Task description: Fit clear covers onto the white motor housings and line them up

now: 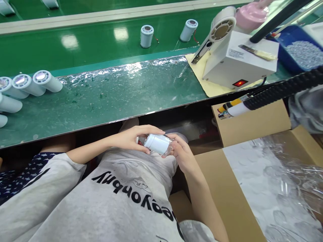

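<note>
Above my lap I hold a light-blue cylinder [157, 144], tilted nearly on its side, with clear plastic around it. My left hand [135, 137] is closed around its left end, thumb below and fingers above. A bit of red and a small white part show inside the clear plastic there. At the other end, the fingers of my right hand [180, 148] pinch the clear plastic; its exact shape is partly hidden by them. Similar light-blue cylinders [47, 80] with vented round ends lie grouped at the bench's left.
Beyond the green bench [121, 94], two cylinders with red wires [146, 36] stand on a green belt [88, 50]. A white machine [239, 64], lit red switch, holds a handheld fan [223, 27]. A blue bin [285, 50], black hose [285, 87] and carton of clear plastic parts [242, 188] are rightward.
</note>
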Action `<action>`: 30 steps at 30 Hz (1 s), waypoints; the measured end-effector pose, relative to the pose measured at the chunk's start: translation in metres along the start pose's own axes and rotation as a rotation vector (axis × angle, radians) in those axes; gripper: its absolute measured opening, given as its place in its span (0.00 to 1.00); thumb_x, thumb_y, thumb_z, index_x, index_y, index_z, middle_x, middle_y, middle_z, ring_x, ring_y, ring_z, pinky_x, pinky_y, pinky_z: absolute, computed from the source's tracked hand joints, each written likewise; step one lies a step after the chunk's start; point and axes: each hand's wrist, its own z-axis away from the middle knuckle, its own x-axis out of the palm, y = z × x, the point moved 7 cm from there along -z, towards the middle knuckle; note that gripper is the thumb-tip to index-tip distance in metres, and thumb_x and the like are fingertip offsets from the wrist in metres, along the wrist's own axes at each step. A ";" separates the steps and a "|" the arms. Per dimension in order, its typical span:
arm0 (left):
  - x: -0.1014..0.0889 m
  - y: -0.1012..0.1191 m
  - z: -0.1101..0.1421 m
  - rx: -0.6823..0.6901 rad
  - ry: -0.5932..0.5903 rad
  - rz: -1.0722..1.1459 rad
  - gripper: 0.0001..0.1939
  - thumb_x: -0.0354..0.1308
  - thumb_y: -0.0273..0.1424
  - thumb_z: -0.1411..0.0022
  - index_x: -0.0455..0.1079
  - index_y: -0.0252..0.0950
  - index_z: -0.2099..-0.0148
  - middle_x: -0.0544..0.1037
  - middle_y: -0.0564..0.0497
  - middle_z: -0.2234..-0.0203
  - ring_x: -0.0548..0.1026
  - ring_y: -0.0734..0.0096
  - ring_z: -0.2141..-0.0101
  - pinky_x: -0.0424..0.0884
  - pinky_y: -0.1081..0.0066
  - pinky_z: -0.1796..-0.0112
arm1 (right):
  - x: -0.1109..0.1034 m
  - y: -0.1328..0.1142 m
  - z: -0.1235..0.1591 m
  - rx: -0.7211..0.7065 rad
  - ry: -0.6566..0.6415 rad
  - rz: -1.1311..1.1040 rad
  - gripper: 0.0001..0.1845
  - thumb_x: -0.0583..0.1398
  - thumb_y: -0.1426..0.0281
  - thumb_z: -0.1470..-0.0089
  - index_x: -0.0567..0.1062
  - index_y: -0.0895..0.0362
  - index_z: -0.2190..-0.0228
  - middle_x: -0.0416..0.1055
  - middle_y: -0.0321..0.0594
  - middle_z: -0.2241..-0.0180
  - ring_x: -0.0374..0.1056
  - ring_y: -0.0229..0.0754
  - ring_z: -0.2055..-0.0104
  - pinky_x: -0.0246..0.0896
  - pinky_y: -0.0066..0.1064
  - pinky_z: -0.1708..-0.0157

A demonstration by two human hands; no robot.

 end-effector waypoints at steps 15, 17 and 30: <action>0.002 0.002 0.001 0.058 0.021 -0.018 0.32 0.71 0.34 0.42 0.71 0.43 0.36 0.70 0.39 0.35 0.68 0.50 0.35 0.71 0.55 0.41 | 0.025 0.010 0.002 0.279 -0.129 -0.124 0.42 0.63 0.31 0.58 0.71 0.57 0.62 0.74 0.38 0.82 0.67 0.39 0.86 0.60 0.25 0.89; 0.003 0.003 0.001 0.021 0.035 -0.012 0.31 0.71 0.33 0.42 0.71 0.43 0.37 0.72 0.39 0.38 0.70 0.51 0.38 0.74 0.58 0.46 | 0.026 0.013 0.003 0.313 -0.169 -0.120 0.40 0.60 0.31 0.54 0.73 0.57 0.64 0.73 0.38 0.82 0.66 0.38 0.86 0.57 0.25 0.90; 0.004 -0.003 0.005 -0.236 0.095 0.086 0.36 0.68 0.40 0.39 0.64 0.39 0.32 0.78 0.43 0.51 0.79 0.67 0.61 0.76 0.71 0.64 | 0.018 -0.042 0.034 -0.785 0.023 0.655 0.17 0.66 0.72 0.42 0.76 0.45 0.52 0.71 0.42 0.38 0.68 0.52 0.35 0.65 0.54 0.37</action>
